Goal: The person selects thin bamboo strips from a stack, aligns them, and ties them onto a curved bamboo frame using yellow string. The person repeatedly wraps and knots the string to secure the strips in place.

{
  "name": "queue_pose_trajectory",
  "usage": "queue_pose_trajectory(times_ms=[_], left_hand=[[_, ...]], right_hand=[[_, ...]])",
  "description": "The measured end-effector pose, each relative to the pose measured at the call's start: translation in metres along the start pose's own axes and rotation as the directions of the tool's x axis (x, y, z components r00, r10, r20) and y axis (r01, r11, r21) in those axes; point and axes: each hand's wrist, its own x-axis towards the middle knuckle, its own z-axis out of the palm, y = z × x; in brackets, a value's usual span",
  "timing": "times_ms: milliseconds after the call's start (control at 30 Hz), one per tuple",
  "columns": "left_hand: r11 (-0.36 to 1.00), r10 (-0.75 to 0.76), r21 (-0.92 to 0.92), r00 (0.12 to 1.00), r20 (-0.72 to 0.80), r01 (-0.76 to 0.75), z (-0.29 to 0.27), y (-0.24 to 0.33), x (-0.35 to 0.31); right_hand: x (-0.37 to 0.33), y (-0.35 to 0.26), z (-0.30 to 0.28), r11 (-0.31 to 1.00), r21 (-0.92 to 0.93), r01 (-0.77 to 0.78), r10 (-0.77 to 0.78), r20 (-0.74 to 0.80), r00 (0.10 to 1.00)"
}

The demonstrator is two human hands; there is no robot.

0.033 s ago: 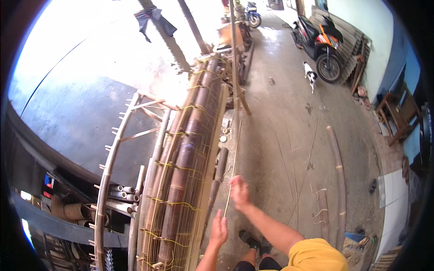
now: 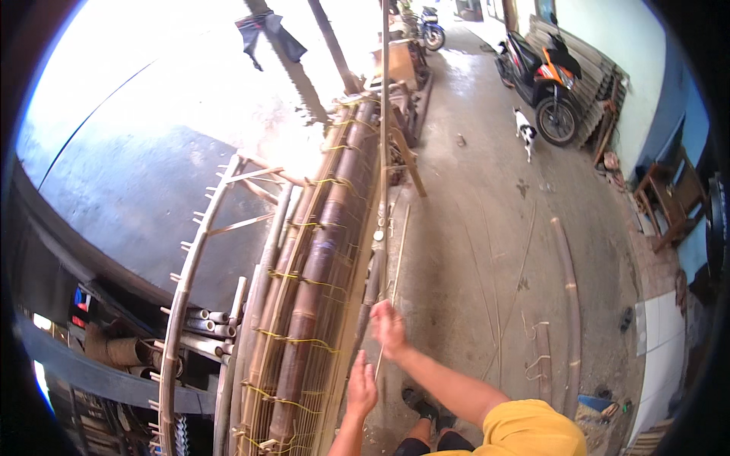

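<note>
Looking down from the head view, a long bundle of bamboo poles [image 2: 319,266] tied with yellow cord is seen standing on edge and running away from the person toward the top of the picture. The right hand [image 2: 389,328] is raised just beside the near right edge of the bundle, its fingers closed around a thin bamboo strip [image 2: 395,266] that runs up along that same edge. The left hand [image 2: 362,389] is held lower, nearer the person than the right hand, with the fingers spread apart and the palm turned toward the bundle; whether it touches the bundle cannot be told. A curved bamboo frame with short pegs [image 2: 190,266] is seen to the left of the bundle, and short cut bamboo tubes [image 2: 209,319] are stacked between them. The concrete floor [image 2: 487,251] is spread to the right of the bundle, with a long bamboo pole [image 2: 570,304] lying on it well apart. A parked motorbike [image 2: 544,72] and a small black-and-white animal [image 2: 525,131] are seen far beyond the bundle, toward the upper right.
</note>
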Motion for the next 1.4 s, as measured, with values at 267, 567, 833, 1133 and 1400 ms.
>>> queue_pose_trajectory(times_ms=[267,567,833,1133,1400], left_hand=[[0.850,-0.333,0.311,0.890,-0.311,0.426,-0.226,0.001,-0.100],[0.616,-0.651,0.344,0.704,-0.283,0.709,-0.356,-0.065,-0.139],[0.506,-0.550,0.524,0.724,-0.416,0.686,-0.315,-0.056,0.014],[0.926,-0.142,0.337,0.983,-0.115,0.173,-0.092,0.056,0.451],[0.912,0.058,0.410,0.992,-0.115,-0.006,0.050,0.096,0.751]], right_hand=[[-0.141,0.101,0.175,0.822,-0.033,-0.568,0.555,0.268,0.788],[-0.079,0.117,0.143,0.470,-0.802,-0.368,0.883,0.434,0.180],[0.113,0.025,-0.013,0.427,-0.764,-0.483,0.804,0.077,0.589],[0.324,-0.108,-0.094,0.561,-0.673,-0.482,0.667,0.022,0.745],[0.524,-0.208,-0.073,0.669,-0.639,-0.379,0.560,0.100,0.822]])
